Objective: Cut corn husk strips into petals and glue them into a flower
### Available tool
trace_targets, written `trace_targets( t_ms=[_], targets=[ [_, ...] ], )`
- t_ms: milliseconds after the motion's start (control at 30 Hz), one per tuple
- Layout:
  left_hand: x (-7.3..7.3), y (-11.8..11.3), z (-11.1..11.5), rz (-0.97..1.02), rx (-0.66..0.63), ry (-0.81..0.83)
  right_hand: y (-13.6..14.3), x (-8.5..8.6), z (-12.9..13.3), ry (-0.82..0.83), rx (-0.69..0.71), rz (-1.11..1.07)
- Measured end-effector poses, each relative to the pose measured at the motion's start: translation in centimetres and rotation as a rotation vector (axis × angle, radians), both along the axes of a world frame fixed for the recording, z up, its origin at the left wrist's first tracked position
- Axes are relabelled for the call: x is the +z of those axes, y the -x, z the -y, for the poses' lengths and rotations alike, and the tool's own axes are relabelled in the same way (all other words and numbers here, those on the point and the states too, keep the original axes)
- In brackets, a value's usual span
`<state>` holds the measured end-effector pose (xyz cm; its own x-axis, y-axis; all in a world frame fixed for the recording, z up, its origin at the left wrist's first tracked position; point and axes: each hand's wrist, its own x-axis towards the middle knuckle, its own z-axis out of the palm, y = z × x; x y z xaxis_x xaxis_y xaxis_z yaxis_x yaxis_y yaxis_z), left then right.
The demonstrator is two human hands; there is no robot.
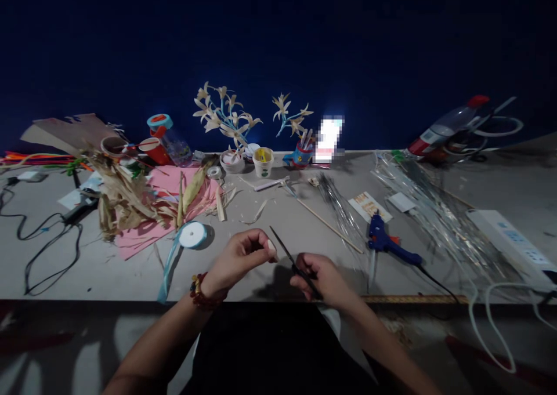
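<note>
Over the front of the table, my left hand is closed in a pinch, thumb against fingertips. A small pale piece shows at those fingertips, too small to name surely. My right hand is wrapped round a pair of dark scissors, whose blades point up and left, close beside the left fingertips. Left of my hands lies a roll of light blue ribbon with its tail hanging over the table edge. Strips of dried corn husk lie beyond it.
A blue glue gun lies to the right, its cord crossing the front edge. Bundled wires, a power strip and a bottle stand or lie further right. Husk flowers and a husk pile are behind and left.
</note>
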<state>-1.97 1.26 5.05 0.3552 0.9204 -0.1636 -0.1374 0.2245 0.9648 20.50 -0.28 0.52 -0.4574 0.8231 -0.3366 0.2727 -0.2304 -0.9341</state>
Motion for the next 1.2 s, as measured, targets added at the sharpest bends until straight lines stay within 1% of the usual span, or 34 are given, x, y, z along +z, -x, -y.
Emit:
trace_targets(
  t_ms=[67,167,333,433,500,633,733,833,1033,1200],
  targets=[
    [0.0,-0.1,0.0,0.010,0.024,0.025,-0.4,-0.4,-0.6,-0.108,-0.033,0.117],
    [-0.1,-0.2,0.0,0.028,0.053,0.037,-1.1,-0.8,-1.3,-0.323,-0.068,0.380],
    [-0.6,-0.5,0.0,0.105,0.085,0.050,-1.9,-0.5,-2.1,-0.554,-0.007,0.881],
    [-0.9,-0.8,0.1,0.148,0.122,0.053,-2.0,-0.6,-2.7,-0.639,0.027,1.080],
    [-1.1,-1.0,0.2,0.162,0.143,0.060,-2.2,-0.7,-3.2,-0.615,0.048,1.098],
    [-1.3,-1.5,0.5,0.204,0.165,0.119,-3.0,-0.6,-4.5,-0.537,0.110,0.975],
    [-1.5,-1.8,0.7,0.238,0.174,0.167,-3.3,-0.4,-5.1,-0.549,0.117,0.956],
    [-1.8,-2.0,0.9,0.269,0.189,0.209,-3.2,-0.5,-5.0,-0.570,0.111,0.975],
    [-2.1,-2.2,1.1,0.314,0.202,0.243,-3.2,-0.7,-4.9,-0.597,0.216,0.920],
    [-2.2,-2.4,1.3,0.335,0.233,0.235,-3.1,-0.6,-5.1,-0.628,0.251,0.897]
  ],
)
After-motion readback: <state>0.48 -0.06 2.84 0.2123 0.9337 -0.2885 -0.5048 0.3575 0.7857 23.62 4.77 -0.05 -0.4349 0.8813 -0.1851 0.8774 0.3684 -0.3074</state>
